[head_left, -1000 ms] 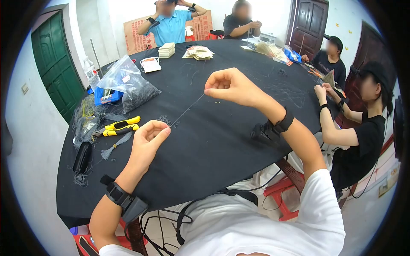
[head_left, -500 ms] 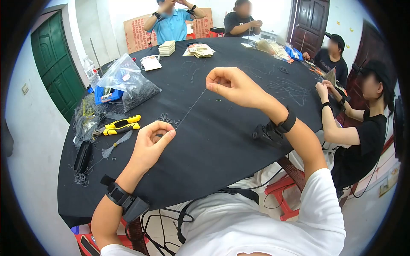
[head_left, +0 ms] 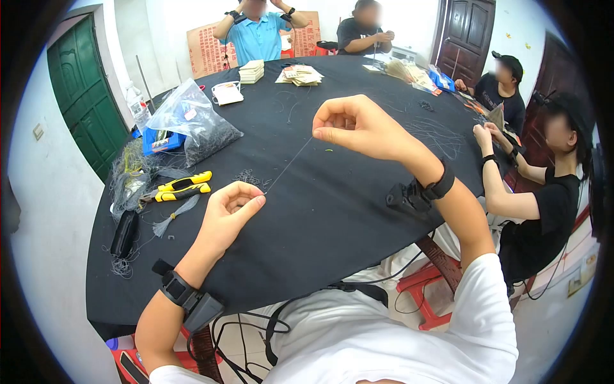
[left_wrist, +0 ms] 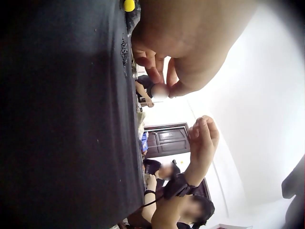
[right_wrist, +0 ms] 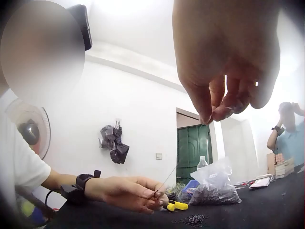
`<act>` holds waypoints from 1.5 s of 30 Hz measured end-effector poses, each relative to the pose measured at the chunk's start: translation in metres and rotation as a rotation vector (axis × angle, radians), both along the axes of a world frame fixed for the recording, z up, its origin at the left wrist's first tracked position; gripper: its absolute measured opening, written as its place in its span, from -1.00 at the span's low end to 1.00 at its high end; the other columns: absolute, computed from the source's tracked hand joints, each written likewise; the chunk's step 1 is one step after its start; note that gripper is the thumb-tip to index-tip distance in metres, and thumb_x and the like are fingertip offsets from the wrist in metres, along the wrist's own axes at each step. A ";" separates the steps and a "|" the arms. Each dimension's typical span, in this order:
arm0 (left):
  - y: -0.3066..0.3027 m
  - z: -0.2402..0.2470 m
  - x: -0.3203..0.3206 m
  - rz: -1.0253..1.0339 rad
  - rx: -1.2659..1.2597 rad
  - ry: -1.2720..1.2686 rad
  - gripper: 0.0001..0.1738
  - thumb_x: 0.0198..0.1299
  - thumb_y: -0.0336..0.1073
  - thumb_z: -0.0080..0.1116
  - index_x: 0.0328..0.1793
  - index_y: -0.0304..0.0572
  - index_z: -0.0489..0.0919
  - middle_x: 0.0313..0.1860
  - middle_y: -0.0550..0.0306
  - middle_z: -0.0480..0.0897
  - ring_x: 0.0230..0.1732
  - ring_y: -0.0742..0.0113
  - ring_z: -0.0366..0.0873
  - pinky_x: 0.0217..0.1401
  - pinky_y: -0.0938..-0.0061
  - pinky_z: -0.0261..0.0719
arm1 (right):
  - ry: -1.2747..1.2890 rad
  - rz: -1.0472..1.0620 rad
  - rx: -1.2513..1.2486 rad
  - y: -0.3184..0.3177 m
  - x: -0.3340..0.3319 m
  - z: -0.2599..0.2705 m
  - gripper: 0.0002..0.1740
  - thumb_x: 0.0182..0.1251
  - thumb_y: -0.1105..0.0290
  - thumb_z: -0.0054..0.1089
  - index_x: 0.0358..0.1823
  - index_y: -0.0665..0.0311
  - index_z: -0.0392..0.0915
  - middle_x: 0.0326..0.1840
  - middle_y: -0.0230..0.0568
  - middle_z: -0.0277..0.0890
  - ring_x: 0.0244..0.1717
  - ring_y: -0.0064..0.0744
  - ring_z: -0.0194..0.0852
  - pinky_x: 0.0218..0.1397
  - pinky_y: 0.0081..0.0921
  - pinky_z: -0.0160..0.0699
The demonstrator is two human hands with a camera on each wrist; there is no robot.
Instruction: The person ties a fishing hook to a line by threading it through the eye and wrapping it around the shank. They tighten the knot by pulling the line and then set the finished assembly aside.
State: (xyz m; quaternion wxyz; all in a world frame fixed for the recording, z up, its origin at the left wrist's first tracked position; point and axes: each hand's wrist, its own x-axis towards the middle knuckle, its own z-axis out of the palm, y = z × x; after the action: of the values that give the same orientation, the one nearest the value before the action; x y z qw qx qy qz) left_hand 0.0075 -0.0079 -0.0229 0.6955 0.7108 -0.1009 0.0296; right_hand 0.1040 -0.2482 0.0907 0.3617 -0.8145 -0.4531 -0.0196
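Note:
A thin grey fishing line runs taut and slanting between the two hands above the black tabletop. The left hand pinches its lower end between thumb and forefinger, where a tiny dark piece shows at the fingertips. Higher and farther right, the right hand pinches the upper end, its other fingers curled in. Just beyond the left fingertips lies a loose heap of small dark wiry bits. In the left wrist view, the right hand appears across from the left fingers.
Yellow-handled pliers, a tangle of filament, a black case and a clear bag of dark bits lie on the left. Card stacks stand farther back. Other people sit around the black table.
Both hands have shifted slightly right, the right one also a little up. The line looked thicker and kinked a second ago; now it is thinner and straighter. Both pinches stay.

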 end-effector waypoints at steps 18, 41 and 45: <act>0.000 0.000 0.000 -0.026 0.028 0.023 -0.90 0.15 -0.40 0.18 -0.23 -0.21 0.53 -0.27 0.32 0.55 -0.18 0.64 0.46 -0.03 0.73 0.37 | -0.105 -0.040 0.025 -0.010 0.009 0.012 -0.81 0.24 0.30 0.17 -0.34 0.30 0.54 -0.50 -0.48 0.45 -0.47 -0.76 0.29 -0.41 -0.72 0.29; -0.001 -0.002 0.000 -0.063 0.055 0.044 -0.91 0.14 -0.43 0.17 -0.24 -0.26 0.54 -0.31 0.29 0.56 -0.23 0.62 0.48 -0.09 0.71 0.40 | -0.147 -0.275 -0.100 -0.081 0.033 0.019 -0.82 0.22 0.30 0.16 -0.37 0.27 0.53 -0.43 -0.47 0.47 -0.36 -0.71 0.39 -0.26 -0.69 0.38; 0.000 -0.002 -0.001 -0.075 0.072 0.074 -0.92 0.14 -0.43 0.16 -0.25 -0.24 0.53 -0.29 0.31 0.55 -0.20 0.62 0.48 -0.04 0.70 0.40 | -0.232 -0.364 -0.164 -0.094 0.034 0.026 -0.83 0.21 0.31 0.17 -0.34 0.27 0.54 -0.40 -0.46 0.49 -0.32 -0.70 0.41 -0.22 -0.68 0.39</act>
State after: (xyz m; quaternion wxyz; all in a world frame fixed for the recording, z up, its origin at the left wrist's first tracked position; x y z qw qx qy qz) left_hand 0.0067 -0.0084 -0.0245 0.6732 0.7318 -0.1028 -0.0266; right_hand 0.1377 -0.3421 0.1169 0.2303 -0.9019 -0.3372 -0.1412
